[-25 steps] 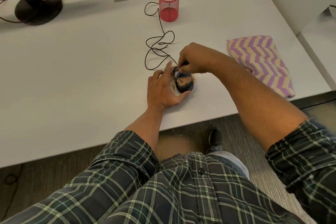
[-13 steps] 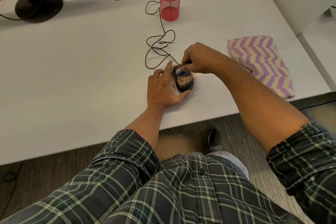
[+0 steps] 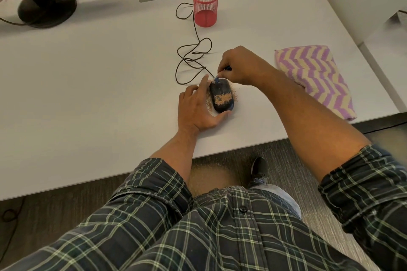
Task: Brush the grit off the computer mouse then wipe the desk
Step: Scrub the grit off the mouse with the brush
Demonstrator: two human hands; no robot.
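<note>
I see the black mouse [image 3: 221, 97] near the desk's [image 3: 110, 86] front edge, its long axis running front to back, cable end pointing at the rear edge. My left hand [image 3: 197, 109] cups its side, fingers loose; my right hand [image 3: 239, 65] pinches a small blue brush [image 3: 218, 78] at the mouse's far end. Tan grit [image 3: 223, 98] covers its middle. No readable writing.

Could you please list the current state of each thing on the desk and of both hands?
Mouse: upright on the desk, grit patch on its rear half.
Grit: on the mouse, some scattered beside it.
Brush: held, tip at the mouse's front.
Right hand: closed on the brush.
Left hand: flat, steadying the mouse.
Cloth: folded, untouched.
Pen cup: upright, empty.
Cable: loosely looped.
</note>
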